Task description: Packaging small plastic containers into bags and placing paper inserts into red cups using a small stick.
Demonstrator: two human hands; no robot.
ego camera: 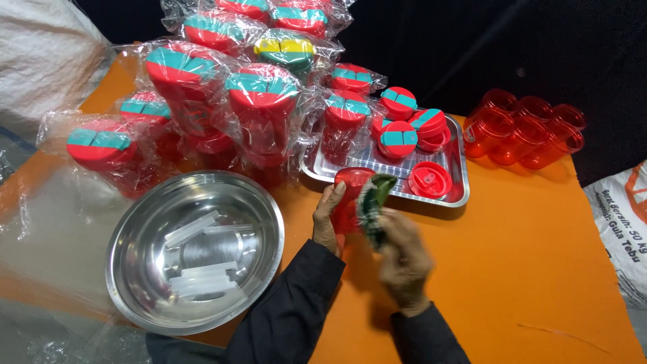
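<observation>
My left hand (327, 217) grips a red translucent cup (349, 195) lying on its side over the orange table (512, 249). My right hand (406, 261) presses a green cloth (372, 205) against the cup's open end. Both hands are just in front of a steel tray (455, 176) that holds several red lids with teal flaps (397, 138) and one plain red lid (429, 180).
A steel bowl (131, 236) with several clear plastic sticks (202, 269) sits at the left. Behind it are piles of plastic-wrapped red cups with lids (259, 101). Several bare red cups (522, 131) lie at the back right. A printed white sack (623, 222) is at the right edge.
</observation>
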